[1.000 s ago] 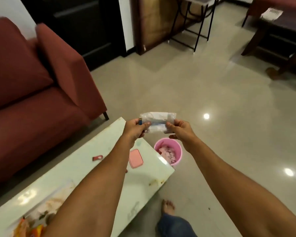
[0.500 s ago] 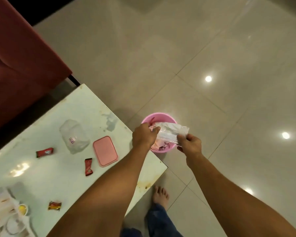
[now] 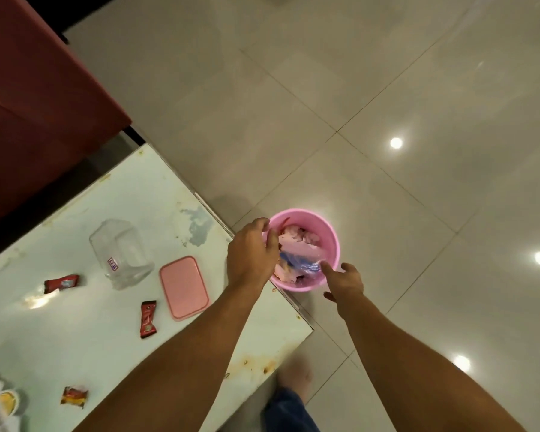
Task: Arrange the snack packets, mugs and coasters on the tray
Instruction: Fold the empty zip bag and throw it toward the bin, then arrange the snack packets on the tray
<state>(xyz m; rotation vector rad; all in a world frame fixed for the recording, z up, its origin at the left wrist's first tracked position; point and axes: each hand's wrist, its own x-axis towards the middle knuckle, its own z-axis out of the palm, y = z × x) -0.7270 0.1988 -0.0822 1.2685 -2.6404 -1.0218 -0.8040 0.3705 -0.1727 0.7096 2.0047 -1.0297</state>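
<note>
My left hand (image 3: 251, 254) hangs over the near rim of a pink bin (image 3: 332, 236) on the floor, its fingers curled down and hiding what they touch. A clear crumpled wrapper (image 3: 303, 260) lies on the rubbish in the bin. My right hand (image 3: 345, 282) is spread beside it, its forefinger at the wrapper's end. On the white table (image 3: 106, 353) lie three snack packets: a red one (image 3: 61, 282), a dark red one (image 3: 148, 319) and an orange-red one (image 3: 74, 396). A white cup-like thing with yellow inside (image 3: 8, 400) shows at the lower left edge.
A clear plastic box (image 3: 121, 254) lies on its side on the table, its pink lid (image 3: 184, 287) next to it. A dark red sofa (image 3: 38, 104) stands behind the table. The bin sits off the table's corner on the tiled floor, near my bare foot (image 3: 293, 381).
Both hands came down from chest height to the bin with the clear wrapper. My right hand has let go of it, and it now lies in the bin. The view tilted down.
</note>
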